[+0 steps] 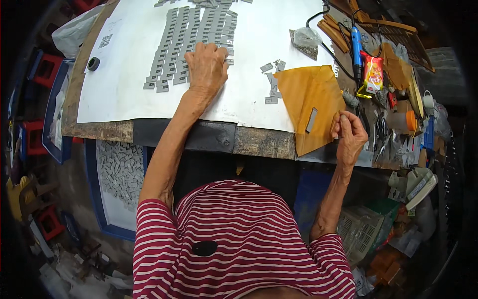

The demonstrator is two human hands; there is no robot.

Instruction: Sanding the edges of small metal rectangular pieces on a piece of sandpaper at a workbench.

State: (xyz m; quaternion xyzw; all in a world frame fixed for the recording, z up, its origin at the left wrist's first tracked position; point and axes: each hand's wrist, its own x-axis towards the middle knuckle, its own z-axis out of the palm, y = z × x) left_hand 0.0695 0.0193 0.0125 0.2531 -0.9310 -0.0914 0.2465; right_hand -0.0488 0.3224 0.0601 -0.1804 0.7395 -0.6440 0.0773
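Observation:
Rows of small flat grey rectangular pieces [174, 45], each with a dark mark, lie on a white sheet [254, 37] over the table. My left hand [206, 67] rests on the near right part of these rows, fingers curled down; what is under its fingertips is hidden. At the right, my right hand [351, 133] is closed in a pinch at the edge of a brown sheet [303, 92]. Whether it grips the sheet or something small cannot be made out. One grey strip [311, 120] lies on the brown sheet. Several loose grey pieces [272, 89] are beside it.
A black ring-shaped roll [93, 64] sits at the left. A blue pen-shaped electric tool [356, 47], a red-yellow packet [373, 74] and a bag of small parts [304, 42] lie to the right. Below the table edge, a blue tray [92, 174] holds many grey pieces.

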